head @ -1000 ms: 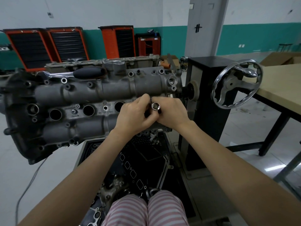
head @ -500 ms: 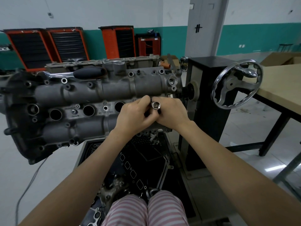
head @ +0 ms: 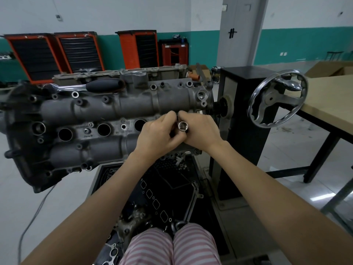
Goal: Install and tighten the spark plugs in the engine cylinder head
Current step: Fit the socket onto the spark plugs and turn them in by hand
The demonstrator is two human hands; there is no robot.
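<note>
Only the open end of the socket [head: 183, 126] is seen; its shaft is hidden between the left hand [head: 158, 136] and right hand [head: 202, 131]. The fourth plug hole is covered.

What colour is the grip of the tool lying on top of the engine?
Black. The ratchet handle grip shows best in the head view.

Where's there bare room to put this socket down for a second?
The wooden table right of the handwheel shows bare top. The tray under the cylinder head is crowded with gaskets.
</note>
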